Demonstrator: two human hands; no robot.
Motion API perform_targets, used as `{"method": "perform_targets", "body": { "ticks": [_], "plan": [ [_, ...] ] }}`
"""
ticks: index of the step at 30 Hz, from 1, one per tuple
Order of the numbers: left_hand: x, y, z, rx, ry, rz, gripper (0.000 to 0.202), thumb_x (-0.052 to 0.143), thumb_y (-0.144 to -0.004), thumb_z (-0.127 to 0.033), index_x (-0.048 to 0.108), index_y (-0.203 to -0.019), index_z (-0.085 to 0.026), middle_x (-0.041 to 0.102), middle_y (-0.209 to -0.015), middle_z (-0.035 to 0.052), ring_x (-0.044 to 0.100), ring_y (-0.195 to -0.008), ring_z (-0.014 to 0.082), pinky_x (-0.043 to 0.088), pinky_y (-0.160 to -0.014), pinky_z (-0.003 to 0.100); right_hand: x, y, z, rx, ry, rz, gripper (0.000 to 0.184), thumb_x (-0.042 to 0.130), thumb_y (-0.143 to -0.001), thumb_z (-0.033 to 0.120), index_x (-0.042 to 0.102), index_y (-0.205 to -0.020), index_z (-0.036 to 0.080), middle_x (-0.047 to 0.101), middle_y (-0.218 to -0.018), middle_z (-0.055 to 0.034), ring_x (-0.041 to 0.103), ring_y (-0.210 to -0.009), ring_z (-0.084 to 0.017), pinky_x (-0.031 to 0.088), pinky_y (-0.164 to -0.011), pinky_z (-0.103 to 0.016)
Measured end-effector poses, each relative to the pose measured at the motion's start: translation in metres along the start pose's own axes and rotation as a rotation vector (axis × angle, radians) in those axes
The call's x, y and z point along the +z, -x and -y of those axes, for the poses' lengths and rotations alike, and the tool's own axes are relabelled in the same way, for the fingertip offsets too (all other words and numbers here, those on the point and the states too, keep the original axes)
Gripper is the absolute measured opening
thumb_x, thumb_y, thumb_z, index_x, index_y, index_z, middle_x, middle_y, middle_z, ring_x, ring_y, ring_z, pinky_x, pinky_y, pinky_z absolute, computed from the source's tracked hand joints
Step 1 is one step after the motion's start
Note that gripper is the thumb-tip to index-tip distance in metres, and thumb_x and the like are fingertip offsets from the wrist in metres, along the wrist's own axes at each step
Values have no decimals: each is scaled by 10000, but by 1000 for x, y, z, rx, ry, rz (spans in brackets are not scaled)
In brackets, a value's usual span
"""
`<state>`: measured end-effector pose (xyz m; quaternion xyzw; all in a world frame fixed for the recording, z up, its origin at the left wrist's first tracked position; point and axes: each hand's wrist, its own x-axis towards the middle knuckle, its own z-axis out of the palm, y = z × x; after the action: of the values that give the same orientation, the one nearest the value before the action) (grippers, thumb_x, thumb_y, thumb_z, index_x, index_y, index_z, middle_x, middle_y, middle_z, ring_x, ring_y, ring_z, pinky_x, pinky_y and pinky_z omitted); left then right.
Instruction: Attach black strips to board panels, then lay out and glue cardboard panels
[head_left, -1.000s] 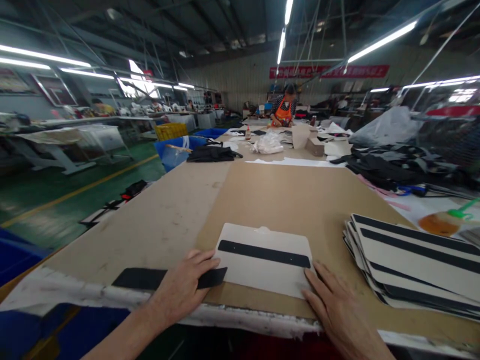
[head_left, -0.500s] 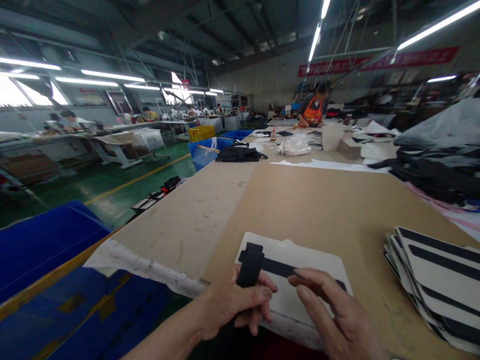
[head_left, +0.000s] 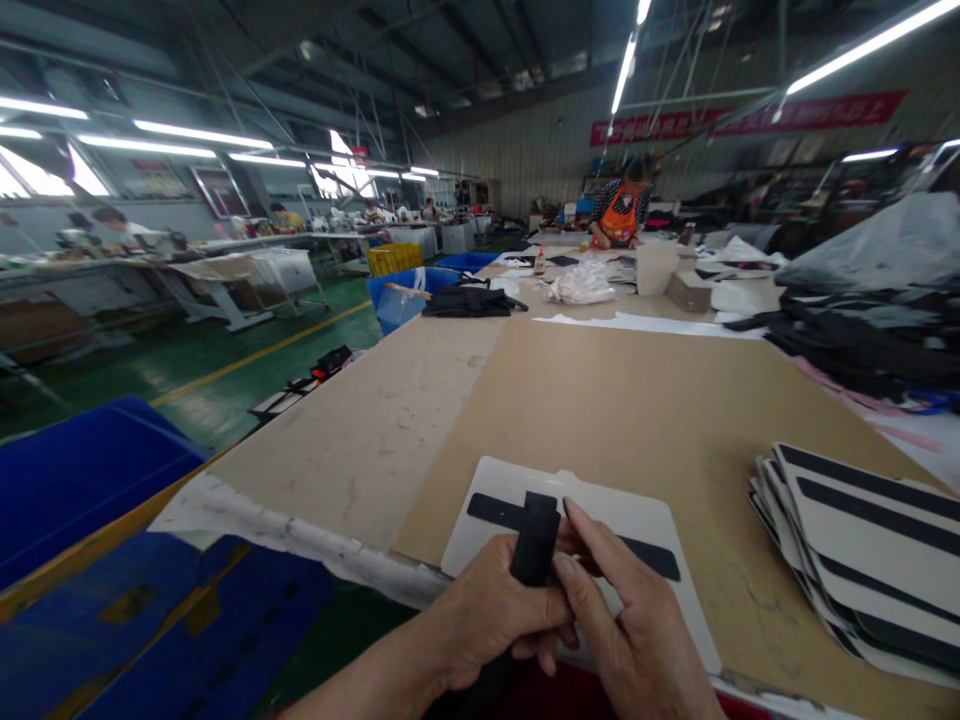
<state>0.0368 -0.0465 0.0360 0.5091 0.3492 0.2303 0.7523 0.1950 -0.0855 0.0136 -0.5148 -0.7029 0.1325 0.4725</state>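
Note:
A black strap (head_left: pixel 536 540) stands up out of my left hand (head_left: pixel 502 610), whose fingers and thumb are closed around it. Its lower part is hidden by the hand. My right hand (head_left: pixel 637 620) is at the strap's right edge, its index finger and thumb stretched out and apart at the tips. Its thumb is close against my left hand, and its other fingers are partly hidden. Beneath both hands lies a cream-coloured panel (head_left: pixel 585 490) with rounded corners. A black strip (head_left: pixel 651 556) runs across that panel, partly covered by the hands and the strap.
To the right is a stack of similar panels (head_left: pixel 862 540) with black strips. Blue bins (head_left: pixel 97 470) stand left of the table (head_left: pixel 360 440). Black fabric (head_left: pixel 855 340) heaps at the right, a clear plastic bag (head_left: pixel 581 282) lies farther back, and a person in an orange apron (head_left: pixel 619 218) works beyond.
My right hand has come left to meet the strap and my left hand. The strap has shifted right relative to the panel. The view has also moved slightly.

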Motion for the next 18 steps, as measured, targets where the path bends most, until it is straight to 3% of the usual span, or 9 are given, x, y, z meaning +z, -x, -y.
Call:
{"method": "perform_targets", "body": {
  "ticks": [4,10,15,18],
  "plan": [
    [2,-2,-1,-4,-3,-11,446,797,-696,-395,694,-1032,-120,652,-649,7,525,-432,59,316,-398,147,0,-2,1,-31,38,-20,386,502,-994,308,647,-1314,148,709,-1259,-123,711,-1108,-218,590,-934,-307],
    [7,-6,-1,-49,3,-99,336,785,-649,-423,620,-664,-130,570,-517,-22,459,-377,47,294,-382,161,0,0,-3,-281,207,-181,382,544,-971,196,632,-1338,140,712,-1248,-127,712,-1106,-235,602,-942,-328],
    [13,-9,-2,-69,55,-129,366,792,-624,-446,580,-608,-147,520,-454,-40,439,-369,48,285,-383,161,4,4,-7,-343,323,-259,357,583,-948,146,653,-1295,104,723,-1216,-154,726,-1068,-252,618,-919,-344],
    [15,-9,0,-81,81,-140,370,801,-613,-445,583,-617,-146,534,-469,-37,448,-370,46,291,-380,154,2,4,-3,-308,257,-275,306,595,-940,156,690,-1229,119,751,-1152,-136,743,-1010,-237,624,-880,-315]
  ]
}}
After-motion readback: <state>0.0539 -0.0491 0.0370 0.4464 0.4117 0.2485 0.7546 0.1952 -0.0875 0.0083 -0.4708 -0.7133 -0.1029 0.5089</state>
